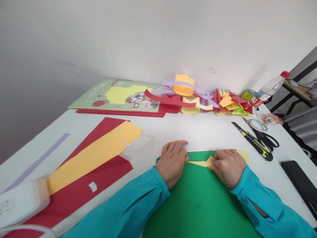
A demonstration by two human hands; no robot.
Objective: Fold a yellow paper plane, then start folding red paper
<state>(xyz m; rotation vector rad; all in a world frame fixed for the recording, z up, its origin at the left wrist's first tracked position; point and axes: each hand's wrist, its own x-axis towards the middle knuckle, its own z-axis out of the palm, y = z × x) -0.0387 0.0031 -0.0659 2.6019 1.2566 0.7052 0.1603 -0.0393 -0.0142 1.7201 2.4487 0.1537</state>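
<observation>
Both my hands rest on a green paper sheet [198, 198] on the white table [198, 132]. Between them lies a small pale yellow paper piece [201, 162], partly folded. My left hand [172, 165] has curled fingers pressing the piece's left end. My right hand [227, 167] pinches its right part, where a yellow corner [244, 155] sticks out behind the knuckles. Both sleeves are teal.
An orange strip [94, 155] lies on red sheets [81, 188] at left. At the wall sit a craft book [116, 96] and folded paper shapes [198, 97]. Right side: utility knife [252, 141], scissors [267, 138], tape roll [257, 124], bottle [269, 87], black phone [300, 185].
</observation>
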